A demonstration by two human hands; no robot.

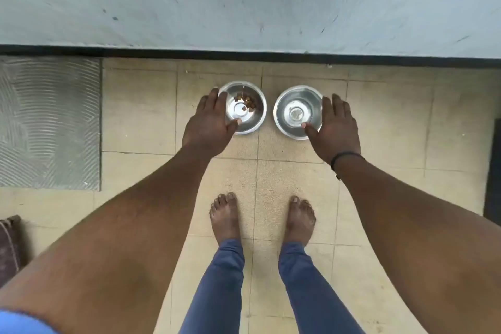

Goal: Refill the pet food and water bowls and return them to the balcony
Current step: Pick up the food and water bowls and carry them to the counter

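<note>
Steel round bowls sit side by side on the beige tiled floor, mouths up — the left hand grips the kibble bowl, the right hand the near-empty bowl.

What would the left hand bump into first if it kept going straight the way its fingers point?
The left hand already touches the food bowl at its rim. Straight on, its fingers point past the bowl's left side toward the wall, probably meeting the dark strip at its foot first.
</note>
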